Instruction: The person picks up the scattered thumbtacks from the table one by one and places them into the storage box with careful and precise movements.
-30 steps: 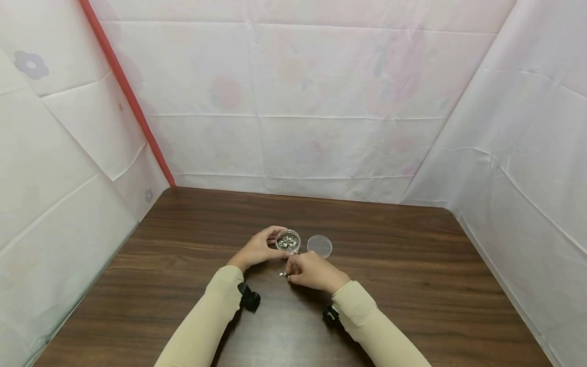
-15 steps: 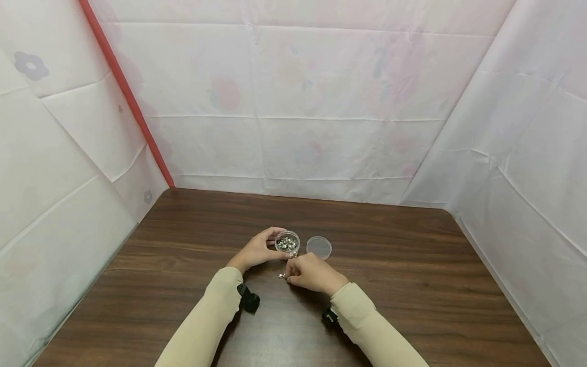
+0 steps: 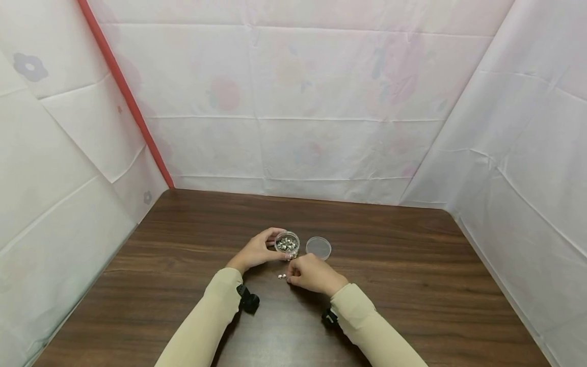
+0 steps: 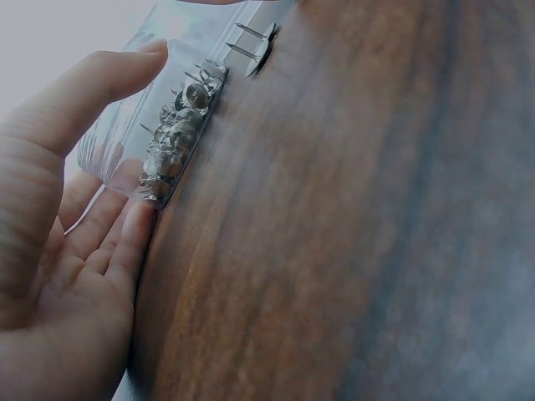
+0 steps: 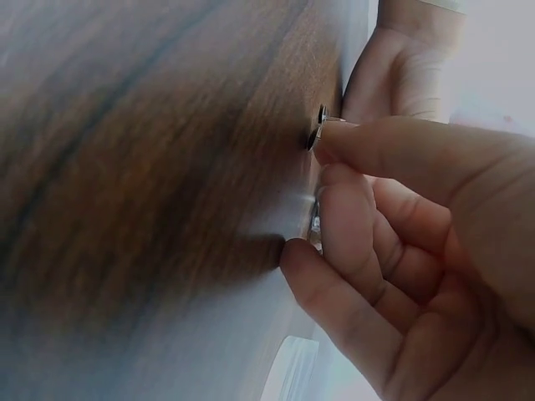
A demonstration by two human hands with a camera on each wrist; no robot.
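Observation:
A round clear container full of silver thumbtacks stands on the wooden table. My left hand grips its side, thumb at the near wall and fingers round the far side. Close in front, my right hand is down at the tabletop, thumb and forefinger pinching a thumbtack. Another thumbtack lies right beside it. From the left wrist, two loose thumbtacks show with their pins pointing up. A few more sit against the container's near side, partly covered by the right hand.
A clear round lid lies flat to the right of the container, just beyond the right hand. The dark wood table is bordered by white patterned cloth at the back and both sides.
The right fingers have shifted very slightly at the loose thumbtacks, which now show a little more clearly apart from the fingertips. The left hand and container stay put.

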